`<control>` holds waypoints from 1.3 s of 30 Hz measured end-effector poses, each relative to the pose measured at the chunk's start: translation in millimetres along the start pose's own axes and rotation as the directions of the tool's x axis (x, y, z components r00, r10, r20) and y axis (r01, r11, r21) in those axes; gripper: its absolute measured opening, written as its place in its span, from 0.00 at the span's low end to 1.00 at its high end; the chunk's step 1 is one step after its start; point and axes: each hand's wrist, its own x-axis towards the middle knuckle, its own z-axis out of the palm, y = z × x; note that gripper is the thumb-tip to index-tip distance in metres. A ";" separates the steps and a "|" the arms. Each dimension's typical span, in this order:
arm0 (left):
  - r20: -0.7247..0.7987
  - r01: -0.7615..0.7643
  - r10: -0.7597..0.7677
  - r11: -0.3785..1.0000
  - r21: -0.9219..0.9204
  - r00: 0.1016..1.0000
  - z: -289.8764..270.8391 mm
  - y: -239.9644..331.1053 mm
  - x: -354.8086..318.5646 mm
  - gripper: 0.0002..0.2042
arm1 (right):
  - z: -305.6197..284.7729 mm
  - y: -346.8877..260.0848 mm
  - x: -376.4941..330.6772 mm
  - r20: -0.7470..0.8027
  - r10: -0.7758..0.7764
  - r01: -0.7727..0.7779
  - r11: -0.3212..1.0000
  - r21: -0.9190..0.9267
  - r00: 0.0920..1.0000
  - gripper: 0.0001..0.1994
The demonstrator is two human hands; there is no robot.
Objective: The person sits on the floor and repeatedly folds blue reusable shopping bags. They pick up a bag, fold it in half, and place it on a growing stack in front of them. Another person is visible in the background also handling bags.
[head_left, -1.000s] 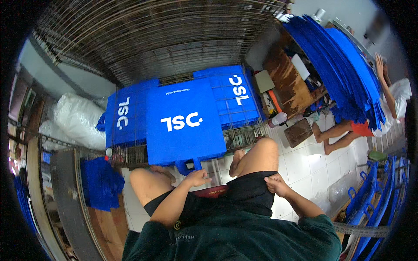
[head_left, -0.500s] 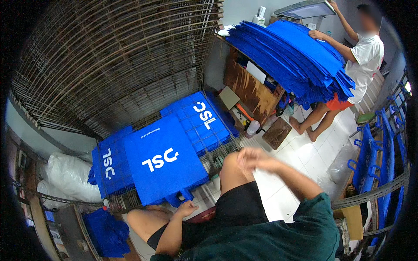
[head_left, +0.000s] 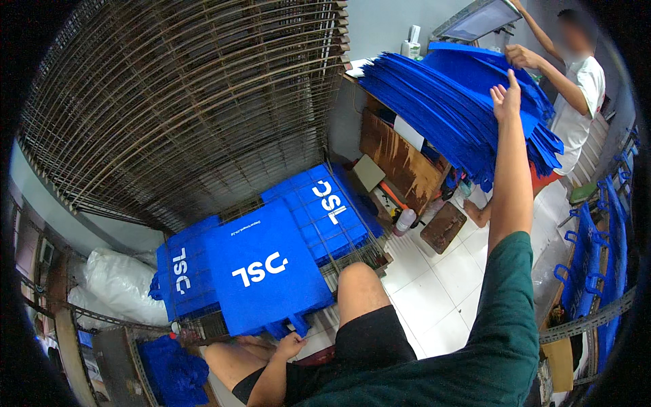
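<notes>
A flat blue bag (head_left: 271, 298) with a white print lies in front of me on a wire rack. My left hand (head_left: 290, 346) is closed at the near edge of this bag, right by its handle (head_left: 298, 324). Whatever its fingers hold, if anything, is hidden. My right arm is stretched far forward, and my right hand (head_left: 507, 100) is open, fingers apart, in front of a tall stack of blue bags (head_left: 441, 102). Across the stack, a co-worker's hand (head_left: 523, 57) is at the upper bags; their other arm reaches up to a framed screen (head_left: 478, 22).
Tiers of wire drying racks (head_left: 196, 102) rise at the left, with more printed bags (head_left: 325, 210) beneath. A worn wooden cabinet (head_left: 393, 156) stands under the stack. A bottle (head_left: 405, 220) and brown board (head_left: 443, 227) are on the tiled floor. Blue bags (head_left: 583, 251) hang at right.
My right hand has gone from above my knee out to the blue stack. The co-worker's near hand has lifted the upper bags. My left hand remains by the handle; the view has shifted slightly.
</notes>
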 end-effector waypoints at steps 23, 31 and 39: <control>-0.197 -0.065 0.026 0.979 -0.192 0.980 -10.3 28.7 18.6 0.16 | -59.9 35.9 103.6 -0.446 -0.452 0.267 0.868 -0.419 0.773 0.22; -0.304 -0.288 0.117 0.734 -0.615 0.945 -63.5 151.3 -1.1 0.11 | -51.5 -32.4 57.0 0.064 -0.562 0.552 0.774 -0.311 0.825 0.39; -0.282 -0.531 0.475 0.547 -0.648 0.834 -136.5 268.0 -46.6 0.19 | 97.7 -78.1 -145.6 0.465 -0.645 0.770 0.622 -0.141 0.606 0.28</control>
